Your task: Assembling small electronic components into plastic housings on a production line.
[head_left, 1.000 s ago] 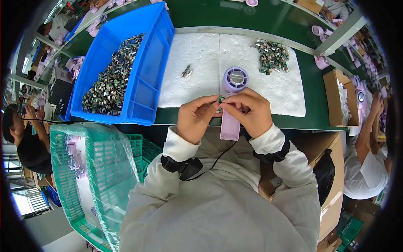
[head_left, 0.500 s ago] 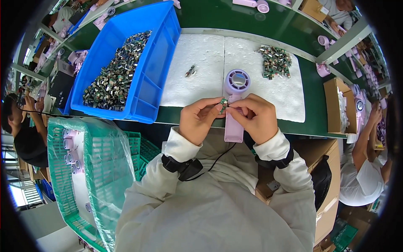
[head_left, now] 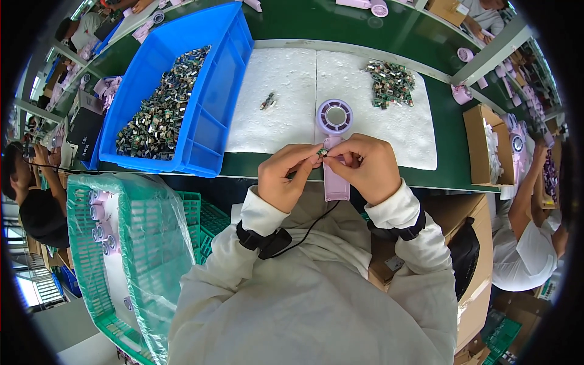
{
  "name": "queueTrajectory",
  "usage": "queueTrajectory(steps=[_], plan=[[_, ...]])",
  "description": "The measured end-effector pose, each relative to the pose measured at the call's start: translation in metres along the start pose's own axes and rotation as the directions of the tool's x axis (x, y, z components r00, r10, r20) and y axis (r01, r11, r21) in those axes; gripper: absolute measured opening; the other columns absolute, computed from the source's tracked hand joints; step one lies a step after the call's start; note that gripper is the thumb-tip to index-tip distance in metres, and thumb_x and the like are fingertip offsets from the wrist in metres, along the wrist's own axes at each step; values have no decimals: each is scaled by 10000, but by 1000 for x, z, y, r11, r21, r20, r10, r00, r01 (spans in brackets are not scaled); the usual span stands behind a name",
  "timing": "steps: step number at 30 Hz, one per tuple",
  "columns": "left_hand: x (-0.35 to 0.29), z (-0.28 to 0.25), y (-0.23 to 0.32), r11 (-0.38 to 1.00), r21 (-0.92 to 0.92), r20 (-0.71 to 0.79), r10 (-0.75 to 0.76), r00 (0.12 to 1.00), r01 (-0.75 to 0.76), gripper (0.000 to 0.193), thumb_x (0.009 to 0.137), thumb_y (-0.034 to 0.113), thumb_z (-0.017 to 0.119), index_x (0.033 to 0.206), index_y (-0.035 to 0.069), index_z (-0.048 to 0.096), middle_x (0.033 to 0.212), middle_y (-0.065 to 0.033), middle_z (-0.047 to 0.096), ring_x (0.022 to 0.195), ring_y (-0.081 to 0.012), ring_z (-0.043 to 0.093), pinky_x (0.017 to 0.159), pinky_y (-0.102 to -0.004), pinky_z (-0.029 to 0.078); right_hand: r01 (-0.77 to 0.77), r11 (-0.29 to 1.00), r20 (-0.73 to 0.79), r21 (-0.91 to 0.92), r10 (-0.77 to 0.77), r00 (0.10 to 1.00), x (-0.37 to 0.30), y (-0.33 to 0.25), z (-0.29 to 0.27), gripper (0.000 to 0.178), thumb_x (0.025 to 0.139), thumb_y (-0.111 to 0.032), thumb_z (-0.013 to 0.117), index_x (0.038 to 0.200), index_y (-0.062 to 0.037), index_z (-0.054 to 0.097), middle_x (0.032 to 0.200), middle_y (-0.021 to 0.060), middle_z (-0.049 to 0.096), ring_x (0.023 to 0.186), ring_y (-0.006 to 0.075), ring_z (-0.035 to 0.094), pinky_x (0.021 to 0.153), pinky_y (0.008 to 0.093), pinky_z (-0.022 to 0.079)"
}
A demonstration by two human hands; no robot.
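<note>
A small green circuit board [head_left: 322, 152] is pinched between the fingertips of my left hand [head_left: 282, 177]. My right hand [head_left: 368, 170] meets it from the other side, thumb and forefinger closed at the board's edge; whether they grip a wire or the board itself is too small to tell. Directly beneath both hands lies a pink handheld fan [head_left: 336, 185]. Its round purple-rimmed head points away from me over the white foam mat [head_left: 277, 131], and its handle reaches past the table's near edge. My fingers cover the middle of the fan.
Left on the table stands a blue bin [head_left: 210, 131] full of small circuit boards. One board pile [head_left: 391, 84] sits on the mat's right side, a few boards [head_left: 267, 101] left. A plastic-lined green basket [head_left: 131, 243] holds fans. Cartons [head_left: 486, 149] stand right; co-workers sit both sides.
The circuit board has tilted in my fingertips and shows less of its face. Both hands stay close together over the fan. The whole view has shifted slightly.
</note>
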State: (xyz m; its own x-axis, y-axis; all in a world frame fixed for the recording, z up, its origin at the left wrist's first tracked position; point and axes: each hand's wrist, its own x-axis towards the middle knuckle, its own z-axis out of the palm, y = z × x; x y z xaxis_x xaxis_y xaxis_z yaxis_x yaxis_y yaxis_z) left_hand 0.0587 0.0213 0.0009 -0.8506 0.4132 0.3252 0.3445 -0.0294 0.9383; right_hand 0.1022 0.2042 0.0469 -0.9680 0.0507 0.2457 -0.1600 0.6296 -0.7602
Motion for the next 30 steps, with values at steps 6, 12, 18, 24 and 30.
queueTrajectory(steps=[6, 12, 18, 24, 30], plan=[[-2, 0, 1, 1000, -4, -3, -12, 1000, 12, 243, 928, -60, 607, 1153, -21, 688, 1067, -165, 694, 919, -215, 723, 792, -286, 584, -19, 999, 19, -31, 20, 1000, 1, 2, 1, 139, 735, -69, 820, 822, -20, 724, 623, 23, 543, 523, 108, 456, 493, 271, 380], [-3, 1, 2, 1000, 19, 13, 14, 1000, -14, 238, 928, -61, 604, 1147, -24, 689, 1067, -171, 693, 914, -218, 725, 791, -286, 586, -62, 997, 15, 36, 61, 998, -2, 0, 2, 134, 735, -55, 811, 812, -1, 716, 617, 12, 554, 536, 83, 459, 493, 257, 375], [1, 4, 2, 1000, 20, 9, 8, 1000, -8, 242, 923, -67, 603, 1144, -20, 692, 1064, -165, 695, 909, -215, 723, 789, -291, 585, -137, 990, 53, 33, 135, 989, 3, 0, -3, 137, 734, -51, 812, 814, 5, 716, 608, 4, 553, 558, 62, 461, 503, 238, 369], [-6, -2, 6, 966, 228, -51, 139, 989, -124, 254, 888, -70, 635, 1124, -2, 699, 1043, -163, 694, 893, -257, 706, 772, -323, 567, -63, 983, 31, 174, 59, 998, 5, 7, 7, 123, 751, -45, 810, 820, 1, 719, 619, -1, 557, 571, 63, 464, 518, 237, 369], [-11, 9, 0, 951, 239, -136, 232, 963, -195, 261, 890, -43, 649, 1141, 5, 700, 1076, -147, 701, 959, -272, 688, 822, -317, 547, 30, 986, -87, 164, -16, 996, -8, 2, 9, 121, 751, -20, 803, 837, -15, 719, 646, 29, 556, 551, 102, 508, 521, 263, 411]])
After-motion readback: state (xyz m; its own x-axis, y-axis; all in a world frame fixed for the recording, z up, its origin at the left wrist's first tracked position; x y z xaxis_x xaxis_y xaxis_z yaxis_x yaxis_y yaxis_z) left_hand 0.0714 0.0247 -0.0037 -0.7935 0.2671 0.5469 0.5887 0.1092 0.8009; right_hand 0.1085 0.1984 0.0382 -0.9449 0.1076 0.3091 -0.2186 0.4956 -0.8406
